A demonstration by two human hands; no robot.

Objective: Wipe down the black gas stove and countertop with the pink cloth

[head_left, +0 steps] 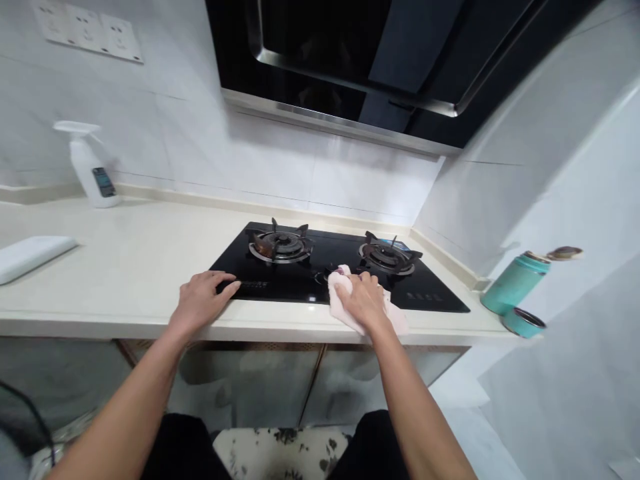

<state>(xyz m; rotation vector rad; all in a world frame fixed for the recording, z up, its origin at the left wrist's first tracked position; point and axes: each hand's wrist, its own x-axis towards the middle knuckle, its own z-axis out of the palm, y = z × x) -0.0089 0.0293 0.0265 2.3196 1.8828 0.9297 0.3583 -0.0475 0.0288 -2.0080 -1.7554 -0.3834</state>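
A black glass gas stove [285, 290] with two burners is set in the cream countertop. Bunched under my right hand [364, 300] is a pale pink cloth [345, 317], pressed on the stove's front middle by the control knobs, one of which [320, 277] partly shows. Part of the cloth hangs over the front strip of counter. My left hand [203, 300] rests at the stove's front left corner, thumb and fingers apart, holding nothing. The left burner [283, 247] has a brown stain on its left side. Behind the cloth stands the right burner [387, 258].
A white spray bottle [90, 167] stands at the back left, with a flat white object [35, 257] in front. On the right are a teal bottle [517, 283] and a small teal cup [524, 323]. The black range hood [340, 60] juts out above the stove.
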